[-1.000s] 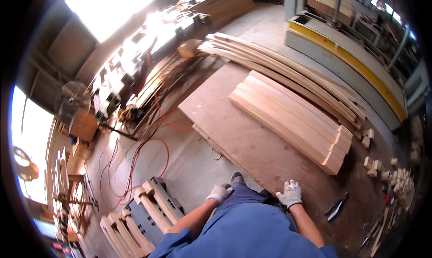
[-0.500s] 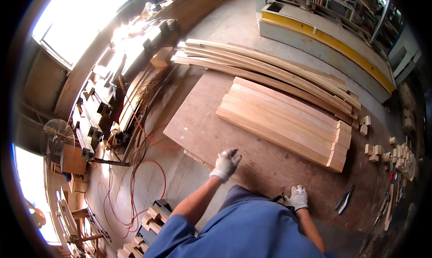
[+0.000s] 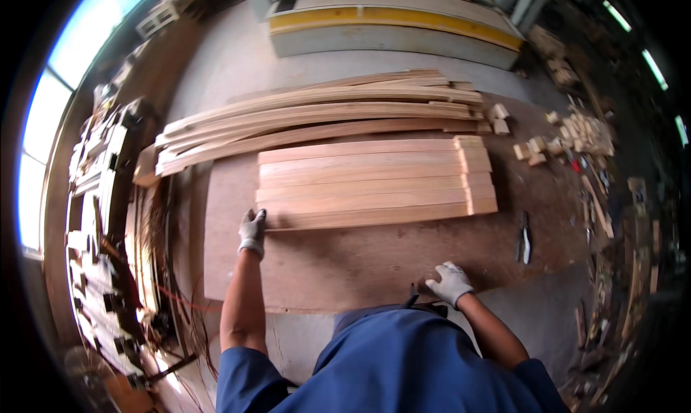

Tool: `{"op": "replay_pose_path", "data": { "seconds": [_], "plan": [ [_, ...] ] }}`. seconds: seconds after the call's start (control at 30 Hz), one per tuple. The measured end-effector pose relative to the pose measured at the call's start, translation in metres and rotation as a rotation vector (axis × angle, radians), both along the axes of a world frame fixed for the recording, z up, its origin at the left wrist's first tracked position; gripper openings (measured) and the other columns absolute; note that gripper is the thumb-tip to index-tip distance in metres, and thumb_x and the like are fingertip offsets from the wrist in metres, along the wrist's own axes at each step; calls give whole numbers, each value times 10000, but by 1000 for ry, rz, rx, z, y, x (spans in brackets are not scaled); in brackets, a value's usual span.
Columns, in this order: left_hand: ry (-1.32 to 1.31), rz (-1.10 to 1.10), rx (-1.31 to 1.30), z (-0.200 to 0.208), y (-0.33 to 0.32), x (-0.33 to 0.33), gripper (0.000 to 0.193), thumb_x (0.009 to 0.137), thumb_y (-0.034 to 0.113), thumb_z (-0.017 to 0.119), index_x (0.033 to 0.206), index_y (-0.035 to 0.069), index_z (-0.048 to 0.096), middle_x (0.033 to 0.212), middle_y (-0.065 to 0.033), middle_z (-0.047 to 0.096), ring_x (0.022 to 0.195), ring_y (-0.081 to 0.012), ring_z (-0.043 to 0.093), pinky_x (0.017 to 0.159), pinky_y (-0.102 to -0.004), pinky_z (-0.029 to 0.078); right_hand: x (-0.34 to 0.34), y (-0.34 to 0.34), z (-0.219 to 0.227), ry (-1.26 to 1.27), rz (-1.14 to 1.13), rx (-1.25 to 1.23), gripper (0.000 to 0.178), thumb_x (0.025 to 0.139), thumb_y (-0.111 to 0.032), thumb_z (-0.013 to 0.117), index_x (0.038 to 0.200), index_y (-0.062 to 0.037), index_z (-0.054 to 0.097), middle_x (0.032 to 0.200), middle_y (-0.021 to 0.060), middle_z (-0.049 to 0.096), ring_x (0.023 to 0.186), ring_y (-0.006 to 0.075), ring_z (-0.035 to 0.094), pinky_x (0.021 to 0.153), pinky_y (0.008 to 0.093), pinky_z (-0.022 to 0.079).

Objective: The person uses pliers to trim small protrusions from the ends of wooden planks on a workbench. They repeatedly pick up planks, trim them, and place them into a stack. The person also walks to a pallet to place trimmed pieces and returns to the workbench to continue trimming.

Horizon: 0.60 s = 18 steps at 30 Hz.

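White-gloved, loosely spread right hand (image 3: 451, 283) over the board (image 3: 345, 276), right of lower centre. Well apart, left of centre, left hand (image 3: 252, 233) at the near left corner of the planks (image 3: 367, 181), side by side mid-frame; cannot tell whether gripping. Beyond, long strips (image 3: 324, 113), upper centre; yellow-banded machine (image 3: 396, 33), top edge.

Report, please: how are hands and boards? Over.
Left hand at near left corner of side-by-side boards, contact unclear. Right hand open, by near edge of table. Pliers lie right of boards.
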State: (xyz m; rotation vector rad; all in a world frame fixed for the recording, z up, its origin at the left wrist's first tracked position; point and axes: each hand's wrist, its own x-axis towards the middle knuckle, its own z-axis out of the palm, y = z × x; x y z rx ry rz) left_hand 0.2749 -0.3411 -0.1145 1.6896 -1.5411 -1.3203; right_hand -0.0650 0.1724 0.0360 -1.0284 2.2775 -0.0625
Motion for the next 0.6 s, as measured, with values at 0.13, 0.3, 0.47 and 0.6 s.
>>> {"op": "replay_pose_path", "data": {
  "seconds": [0.13,0.3,0.47,0.6],
  "plan": [
    [102,-139,56,22,7,-36,269,961,166,684,1178,8,709,1030,11,702,910,-94,577,837,-276,481,-10,21,-14,-18,-341,-227,590,858,-428,710,1257,1,644,1346,263,579,1261,405,559,1073,461,458],
    [80,-92,-11,50,23,-48,196,927,130,703,793,84,568,743,81,427,711,-77,355,627,-277,344,-104,5,11,326,-630,-322,645,884,-323,745,1417,-32,526,1428,289,514,1337,432,494,1114,462,418],
    [146,-139,-1,55,14,-50,221,922,92,694,800,109,511,754,73,391,722,-76,348,643,-269,345,-188,-10,9,345,-708,-323,706,867,-349,738,1414,30,506,1439,281,520,1358,408,485,1128,443,415],
    [157,-84,7,51,12,-49,208,917,79,697,841,118,507,786,72,393,730,-73,346,642,-261,342,-214,-38,13,218,-739,-258,719,884,-378,718,1429,36,495,1455,286,519,1370,396,492,1135,431,412]
  ]
}}
